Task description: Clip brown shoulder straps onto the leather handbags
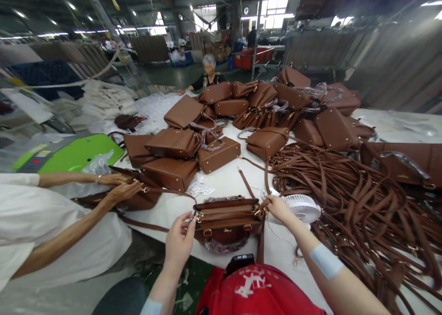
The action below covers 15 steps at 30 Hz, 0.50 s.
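A brown handbag (226,232) stands on the white table in front of me, its top open and its handles wrapped in clear plastic. At its left end, the fingertips of my left hand (180,240) pinch a small gold clasp (198,218). My right hand (278,208) closes round a brown strap (267,179) by the bag's right end, where gold hardware shows. The exact grip under the right fingers is partly hidden. Another loose strap end (246,183) lies just behind the bag.
A large heap of brown straps (366,204) fills the right side, beside a white fan (302,207). Several brown handbags (174,143) are piled behind. At left, a co-worker's hands (120,186) handle another bag. A person (209,75) is across the table.
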{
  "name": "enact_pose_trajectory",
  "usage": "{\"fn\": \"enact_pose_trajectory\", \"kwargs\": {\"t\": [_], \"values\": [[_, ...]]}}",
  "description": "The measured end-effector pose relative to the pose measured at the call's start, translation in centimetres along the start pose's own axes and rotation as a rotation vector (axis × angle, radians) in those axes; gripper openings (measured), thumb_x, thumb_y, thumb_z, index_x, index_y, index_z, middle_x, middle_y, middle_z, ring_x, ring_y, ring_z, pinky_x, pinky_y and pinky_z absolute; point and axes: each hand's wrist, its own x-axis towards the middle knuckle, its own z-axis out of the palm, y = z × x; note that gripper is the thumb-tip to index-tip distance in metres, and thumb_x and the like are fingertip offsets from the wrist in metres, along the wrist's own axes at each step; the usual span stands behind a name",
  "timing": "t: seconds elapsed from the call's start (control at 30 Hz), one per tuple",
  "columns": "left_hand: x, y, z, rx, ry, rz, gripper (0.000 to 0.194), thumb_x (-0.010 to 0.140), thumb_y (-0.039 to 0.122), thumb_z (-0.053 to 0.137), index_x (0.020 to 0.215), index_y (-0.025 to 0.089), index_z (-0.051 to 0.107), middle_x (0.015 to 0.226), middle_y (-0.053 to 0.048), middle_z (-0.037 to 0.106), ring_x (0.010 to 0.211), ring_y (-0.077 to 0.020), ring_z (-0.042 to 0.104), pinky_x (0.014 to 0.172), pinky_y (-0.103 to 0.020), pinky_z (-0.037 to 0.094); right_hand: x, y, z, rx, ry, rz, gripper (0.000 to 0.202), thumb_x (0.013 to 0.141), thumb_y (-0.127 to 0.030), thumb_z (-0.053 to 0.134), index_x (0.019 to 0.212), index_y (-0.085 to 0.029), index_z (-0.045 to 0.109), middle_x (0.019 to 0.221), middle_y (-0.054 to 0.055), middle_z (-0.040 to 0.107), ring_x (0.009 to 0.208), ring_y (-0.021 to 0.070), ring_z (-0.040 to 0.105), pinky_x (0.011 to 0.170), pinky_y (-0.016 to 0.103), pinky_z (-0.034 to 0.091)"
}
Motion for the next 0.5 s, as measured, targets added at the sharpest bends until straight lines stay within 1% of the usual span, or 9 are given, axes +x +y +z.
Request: {"fn": "enact_pose_trajectory", "kwargs": {"t": [0.03,0.1,0.17,0.2,0.27,0.33,0.4,0.43,0.5], "values": [[-0.2,1.4,0.4,0.017,-0.02,0.063,0.041,0.086,0.049,0.054,0.112,0.017,0.06,0.106,-0.011,0.068,0.081,-0.0204,0.066,0.068,-0.032,0.056,0.0,-1.0,-0.9,0.005,0.048,-0.013,0.024,0.089,-0.028,0.046,0.078,-0.019,0.065,0.082,0.009,0.07,0.081,0.0221,0.064,0.075,0.031,0.046],[-0.7,4.5,1.5,0.059,-0.06,0.233,0.037,0.086,0.042,0.056,0.115,0.019,0.059,0.113,-0.011,0.065,0.098,-0.0237,0.063,0.084,-0.038,0.054,-0.3,-4.0,-2.4,0.027,0.138,-0.1,0.03,0.093,-0.039,0.044,0.077,-0.02,0.062,0.082,0.008,0.066,0.082,0.0213,0.06,0.076,0.031,0.044],[-1.5,7.7,3.0,0.082,-0.12,0.396,0.048,0.081,0.038,0.064,0.124,0.019,0.055,0.124,-0.012,0.06,0.116,-0.0277,0.055,0.102,-0.045,0.044,-1.2,-7.8,-3.5,0.064,0.203,-0.295,0.031,0.094,-0.041,0.045,0.075,-0.021,0.058,0.078,0.006,0.063,0.08,0.02,0.057,0.077,0.031,0.044],[-1.8,9.2,3.8,0.076,-0.15,0.439,0.056,0.076,0.035,0.068,0.127,0.018,0.052,0.128,-0.013,0.058,0.122,-0.0293,0.051,0.107,-0.047,0.04,-1.7,-9.7,-3.8,0.084,0.213,-0.42,0.03,0.094,-0.039,0.044,0.074,-0.021,0.058,0.076,0.005,0.061,0.078,0.0194,0.055,0.079,0.031,0.044],[-2.2,11.4,4.9,0.035,-0.211,0.422,0.056,0.071,0.027,0.069,0.124,0.017,0.053,0.125,-0.013,0.06,0.119,-0.0297,0.053,0.106,-0.047,0.041,-2.7,-12.7,-4.1,0.104,0.194,-0.656,0.028,0.095,-0.033,0.042,0.075,-0.022,0.058,0.072,0.004,0.058,0.076,0.0189,0.053,0.086,0.034,0.043],[-2.1,12.4,4.7,-0.049,-0.24,0.318,0.037,0.071,0.019,0.06,0.108,0.018,0.061,0.106,-0.009,0.068,0.101,-0.0255,0.062,0.094,-0.04,0.049,-3.0,-14.1,-3.9,0.078,0.141,-0.777,0.021,0.092,-0.026,0.044,0.079,-0.022,0.059,0.073,0.003,0.059,0.078,0.0194,0.054,0.097,0.038,0.039],[-1.7,12.0,2.8,-0.15,-0.146,0.216,0.022,0.072,0.017,0.055,0.092,0.019,0.063,0.087,-0.005,0.068,0.082,-0.0202,0.064,0.077,-0.032,0.053,-2.1,-13.6,-3.7,0.034,0.09,-0.749,0.013,0.086,-0.019,0.05,0.082,-0.022,0.062,0.077,0.004,0.062,0.083,0.0205,0.055,0.1,0.039,0.037],[-1.5,11.3,1.2,-0.2,-0.038,0.178,0.018,0.072,0.02,0.055,0.089,0.019,0.063,0.083,-0.003,0.067,0.076,-0.0182,0.063,0.07,-0.029,0.052,-1.3,-12.9,-3.6,0.02,0.069,-0.681,0.012,0.082,-0.016,0.052,0.083,-0.021,0.063,0.08,0.005,0.064,0.086,0.0212,0.056,0.097,0.038,0.039],[-1.2,8.9,-2.7,-0.276,0.293,0.107,0.02,0.073,0.028,0.06,0.091,0.02,0.061,0.079,-0.001,0.063,0.069,-0.0154,0.059,0.064,-0.026,0.049,0.6,-11.0,-3.8,0.005,0.051,-0.518,0.016,0.075,-0.01,0.053,0.08,-0.019,0.064,0.083,0.007,0.066,0.087,0.022,0.057,0.088,0.035,0.042]]}}
